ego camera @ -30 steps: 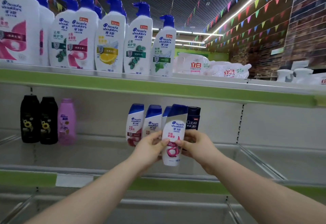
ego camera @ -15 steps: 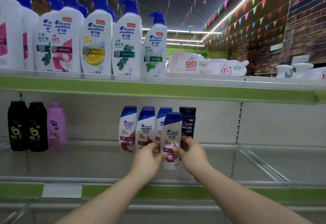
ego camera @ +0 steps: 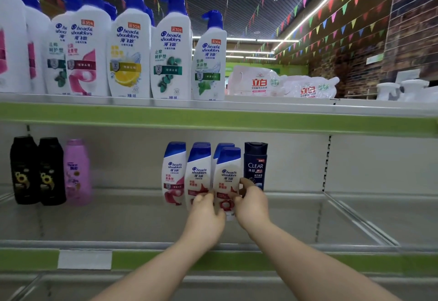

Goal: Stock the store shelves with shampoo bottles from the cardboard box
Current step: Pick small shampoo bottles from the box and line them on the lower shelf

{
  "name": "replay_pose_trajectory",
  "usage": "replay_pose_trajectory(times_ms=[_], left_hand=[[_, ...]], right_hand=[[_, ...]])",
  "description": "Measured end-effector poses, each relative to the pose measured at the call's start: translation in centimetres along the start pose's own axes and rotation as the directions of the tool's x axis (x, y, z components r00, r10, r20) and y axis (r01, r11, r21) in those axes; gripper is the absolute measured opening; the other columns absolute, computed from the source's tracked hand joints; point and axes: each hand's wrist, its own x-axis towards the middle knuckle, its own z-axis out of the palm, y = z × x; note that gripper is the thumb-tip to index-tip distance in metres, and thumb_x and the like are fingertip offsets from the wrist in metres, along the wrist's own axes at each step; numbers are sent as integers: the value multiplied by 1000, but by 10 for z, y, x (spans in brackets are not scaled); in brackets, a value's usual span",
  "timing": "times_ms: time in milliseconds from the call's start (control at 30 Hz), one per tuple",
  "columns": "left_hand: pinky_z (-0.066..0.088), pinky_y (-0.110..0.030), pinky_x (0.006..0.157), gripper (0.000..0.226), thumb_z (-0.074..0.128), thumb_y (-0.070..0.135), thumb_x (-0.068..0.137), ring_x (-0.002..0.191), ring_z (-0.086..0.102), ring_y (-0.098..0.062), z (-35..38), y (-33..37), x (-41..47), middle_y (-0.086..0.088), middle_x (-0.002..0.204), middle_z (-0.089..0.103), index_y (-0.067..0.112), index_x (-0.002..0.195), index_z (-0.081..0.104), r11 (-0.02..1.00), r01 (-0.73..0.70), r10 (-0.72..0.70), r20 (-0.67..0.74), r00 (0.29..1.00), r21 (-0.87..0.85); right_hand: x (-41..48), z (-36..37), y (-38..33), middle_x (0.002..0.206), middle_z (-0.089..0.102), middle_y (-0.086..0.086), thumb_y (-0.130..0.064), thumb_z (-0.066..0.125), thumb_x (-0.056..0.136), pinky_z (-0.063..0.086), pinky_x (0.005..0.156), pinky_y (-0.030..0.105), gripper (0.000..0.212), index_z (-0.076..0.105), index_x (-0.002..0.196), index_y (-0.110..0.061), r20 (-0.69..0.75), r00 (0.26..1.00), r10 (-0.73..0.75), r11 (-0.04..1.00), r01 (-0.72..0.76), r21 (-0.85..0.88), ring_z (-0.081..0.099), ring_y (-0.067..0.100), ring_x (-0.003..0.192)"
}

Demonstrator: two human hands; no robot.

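Shampoo bottle (ego camera: 227, 177), white with a blue cap, reads "head & shoulders" and sits upright at the middle shelf (ego camera: 132, 217). The left grip (ego camera: 205, 208) pinches its 8 o'clock edge, the right grip (ego camera: 251, 202) its 4 o'clock edge. A dark "CLEAR" bottle (ego camera: 255, 165) stands just beside it at 3 o'clock.

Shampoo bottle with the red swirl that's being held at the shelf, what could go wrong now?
The shampoo bottle sits close between the next white bottle and the dark CLEAR bottle, so a nudge could knock either one over. It is held low down, so its blue-capped top might tip forward when let go.
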Motion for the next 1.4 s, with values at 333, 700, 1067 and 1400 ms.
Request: replay_pose_trajectory(times_ms=[333, 700, 1067, 1400], left_hand=[[40, -27, 100, 32, 53, 14, 87, 111, 52, -23, -1, 0, 2, -9, 119, 45, 9, 118, 55, 999, 30, -31, 41, 999, 16], [46, -31, 90, 31, 54, 11, 85, 97, 58, -28, -2, 0, 5, -9, 109, 47, 2, 115, 56, 996, 84, -83, 32, 996, -20], [58, -39, 78, 27, 52, 6, 89, 97, 65, -28, -58, 1, -2, -9, 103, 64, 9, 115, 59, 940, 233, -189, 190, 964, -248], [58, -33, 57, 14, 54, 2, 89, 78, 65, -20, -103, -17, -40, -10, 90, 62, 14, 91, 61, 914, 239, -161, 249, 955, -327]], right_hand=[[11, 9, -2, 119, 59, 12, 5, 43, 89, 51, 93, 40, 47, 51, 131, -14, 21, 999, 34, 999, -34, -7, 58, 27, 105], [15, 12, 3, 115, 60, 12, 7, 40, 89, 51, 93, 39, 47, 50, 131, -12, 49, 995, 81, 996, -82, 31, 59, 28, 103], [5, -6, -4, 133, 48, 13, -4, 50, 92, 44, 102, 43, 42, 45, 132, -13, 87, 975, 205, 976, -210, 52, 50, 32, 118], [-39, 7, -29, 117, 58, 11, -7, 61, 87, 49, 97, 43, 12, 58, 93, -17, 177, 970, 167, 985, -158, -68, 56, 30, 111]])
